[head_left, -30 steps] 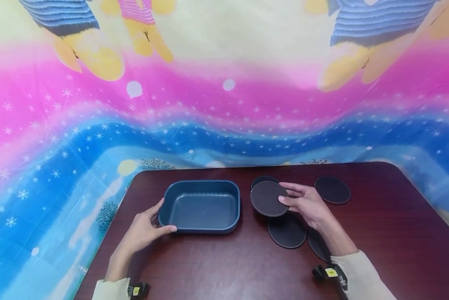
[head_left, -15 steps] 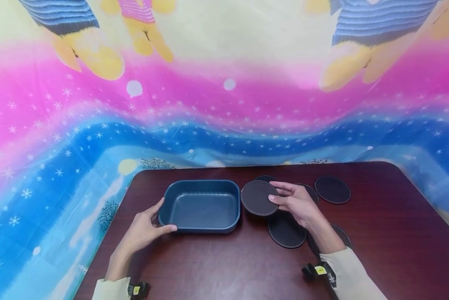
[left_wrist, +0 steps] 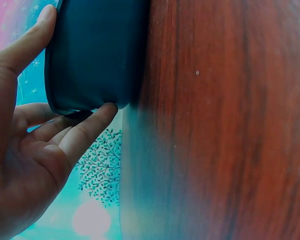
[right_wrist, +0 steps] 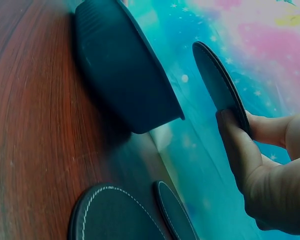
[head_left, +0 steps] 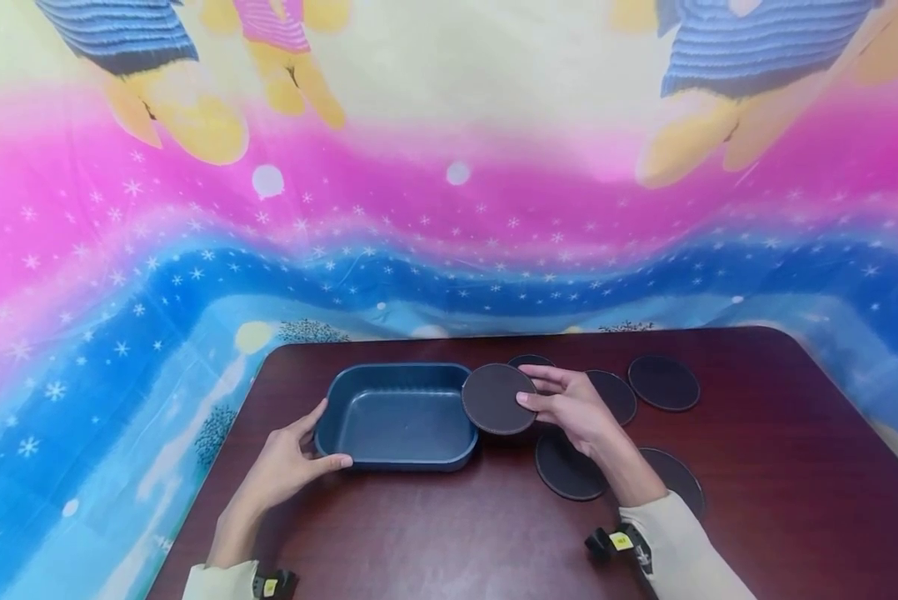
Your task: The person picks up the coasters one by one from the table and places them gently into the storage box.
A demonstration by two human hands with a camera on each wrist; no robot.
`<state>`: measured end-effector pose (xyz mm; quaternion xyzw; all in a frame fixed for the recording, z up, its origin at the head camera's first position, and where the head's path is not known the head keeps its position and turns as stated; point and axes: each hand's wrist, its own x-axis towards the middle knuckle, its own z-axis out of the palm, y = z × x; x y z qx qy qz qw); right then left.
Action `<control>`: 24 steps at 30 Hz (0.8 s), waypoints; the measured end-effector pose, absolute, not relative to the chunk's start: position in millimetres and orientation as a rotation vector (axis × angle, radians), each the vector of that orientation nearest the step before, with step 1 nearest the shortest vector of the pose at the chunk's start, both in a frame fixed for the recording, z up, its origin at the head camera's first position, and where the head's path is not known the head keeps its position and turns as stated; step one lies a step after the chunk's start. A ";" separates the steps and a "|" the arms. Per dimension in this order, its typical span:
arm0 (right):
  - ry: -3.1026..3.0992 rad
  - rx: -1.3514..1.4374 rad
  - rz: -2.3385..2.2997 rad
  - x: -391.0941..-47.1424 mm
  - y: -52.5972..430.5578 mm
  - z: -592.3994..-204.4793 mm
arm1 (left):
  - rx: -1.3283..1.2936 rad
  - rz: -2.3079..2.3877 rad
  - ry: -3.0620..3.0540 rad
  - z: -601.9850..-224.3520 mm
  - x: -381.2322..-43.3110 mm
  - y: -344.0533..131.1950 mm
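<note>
A dark round stitched coaster point(head_left: 498, 399) is pinched between the thumb and fingers of my right hand point(head_left: 576, 408). It is raised above the table, its left edge overlapping the right rim of a dark blue-green rectangular plastic container point(head_left: 400, 461) in the head view. From the right wrist, the coaster point(right_wrist: 217, 75) appears tilted and apart from the container point(right_wrist: 125, 65). My left hand point(head_left: 287, 462) grips the container's left end, thumb at the near corner and fingers along the side. The container's visible floor is bare.
Several more coasters lie flat on the dark red-brown table point(head_left: 419, 533): one at the far right point(head_left: 664, 383), one nearer the front point(head_left: 569, 468), one by the right forearm point(head_left: 677, 479), others partly hidden behind the right hand. A patterned cloth point(head_left: 449, 225) hangs behind the table.
My right hand has carried the coaster leftward, from above the other coasters to the container's right rim. The left hand and the container have stayed in place.
</note>
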<state>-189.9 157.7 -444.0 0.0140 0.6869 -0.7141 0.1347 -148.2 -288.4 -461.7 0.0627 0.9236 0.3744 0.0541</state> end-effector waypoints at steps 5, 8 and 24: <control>1.984 0.044 -2.066 -190.6 152.9 -444.1 | 0.188 1.142 2.800 -462.3 -148.2 -288.4; 1.981 0.036 -2.064 -191.1 150.0 -443.2 | 0.190 1.140 2.804 -462.7 -148.5 -288.4; 1.947 0.024 -2.094 -195.4 129.0 -443.8 | 0.215 1.123 2.835 -464.2 -149.3 -288.3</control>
